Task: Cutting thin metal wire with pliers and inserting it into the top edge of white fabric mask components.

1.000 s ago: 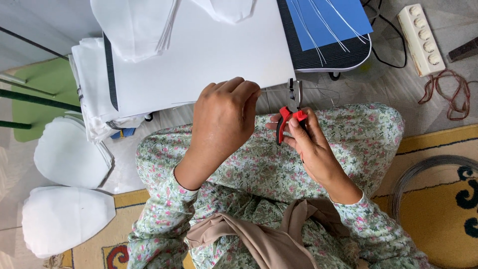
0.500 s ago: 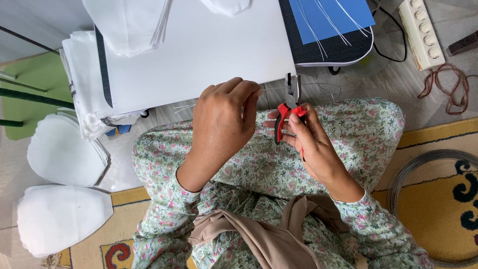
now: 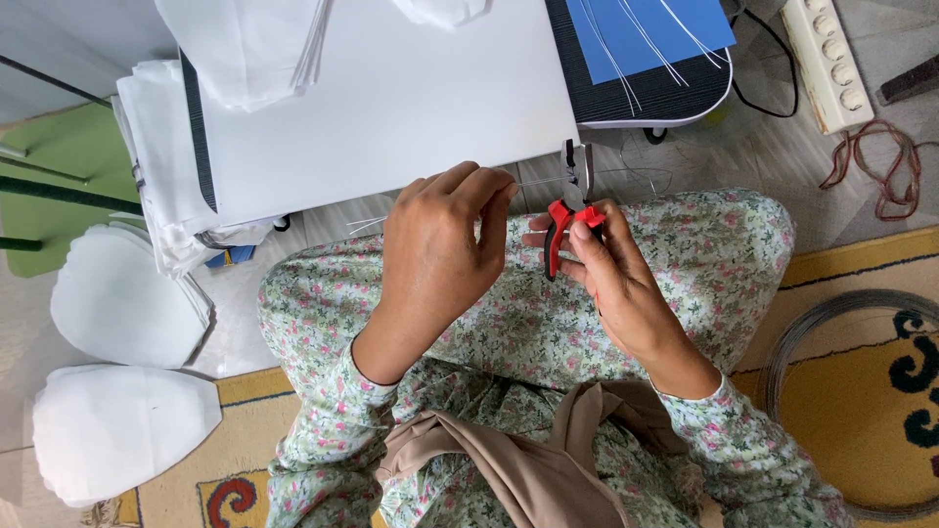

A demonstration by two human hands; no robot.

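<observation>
My right hand grips small red-handled pliers, jaws pointing away from me just past the white table's edge. A thin metal wire runs sideways from the plier jaws to my left hand, whose fingers are pinched on its end. A further stretch of the wire curls to the right of the jaws above my floral-clad knee. Both hands hover over my lap, close together.
A low white table stands ahead, with stacked white fabric and a blue sheet carrying cut wires. White fabric pieces lie on the floor at left. A power strip, a reddish cord and a wire coil are at right.
My hands have kept their places over the lap. The pliers have tilted slightly, and the wire stays between jaws and left fingers.
</observation>
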